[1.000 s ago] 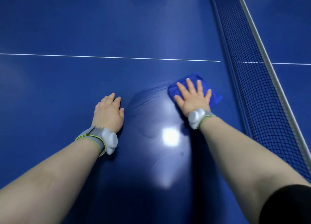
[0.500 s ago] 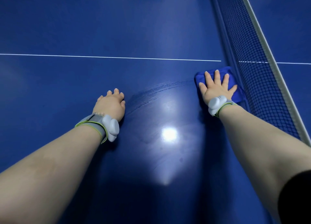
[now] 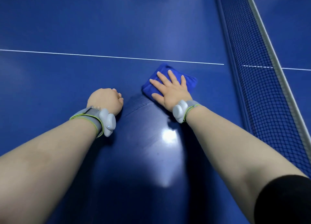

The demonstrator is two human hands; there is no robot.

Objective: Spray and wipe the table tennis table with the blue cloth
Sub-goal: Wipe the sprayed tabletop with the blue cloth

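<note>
Head view. Right hand (image 3: pixel 171 90) lies flat with fingers straight and spread, pressing the folded blue cloth (image 3: pixel 191 81) onto the counter (image 3: pixel 117 30); it grasps nothing, only bears down. The cloth sits just short of the white line (image 3: pixel 117 57), apart from the net (image 3: pixel 262 89) on the right. Left hand (image 3: pixel 105 99) is clenched, fingers curled under and nothing visible in it, propped on the counter beside the cloth but not touching it. A damp smear edge (image 3: pixel 139 104) arcs between the two hands. Lamp glare (image 3: pixel 168 136) nearer the body shows a sheen. No spray bottle in sight.

Step in hand, by my reading: wiping.
- Spread the load through palm and fingers alike so the whole pad meets the surface.
- Overlap each pass across the smear edge, so no streak dries in.
- Watch the far corner of the fold; it may roll under on a push.
- The propped fist could print the wet patch, so it is better placed on dry surface.
- Whether the strip by the net is wiped, I cannot tell.
</note>
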